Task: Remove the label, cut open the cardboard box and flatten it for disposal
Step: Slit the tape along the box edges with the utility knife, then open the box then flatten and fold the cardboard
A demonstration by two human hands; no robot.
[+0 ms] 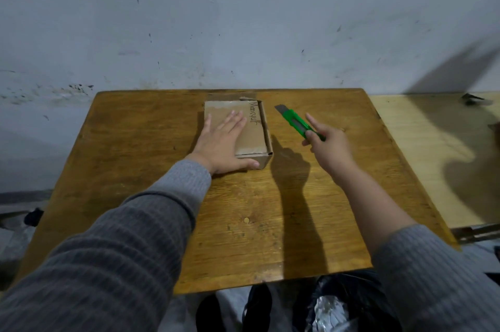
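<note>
A small brown cardboard box (254, 131) lies flat on the far middle of the wooden table (135, 142). Handwriting runs along the right side of its top. My left hand (221, 145) rests flat on the box's top, fingers spread, thumb along the near side. To the right of the box, my right hand (327, 145) holds a green utility knife (297, 120) above the table. Its grey blade is out and points away toward the wall. The index finger stretches out beside the handle. The knife is apart from the box.
A grey wall stands right behind the table. A paler wooden surface (433, 142) adjoins the table on the right. Below the near edge sits a black bag (341, 302) with crumpled light material inside. Dark shoes show beside it.
</note>
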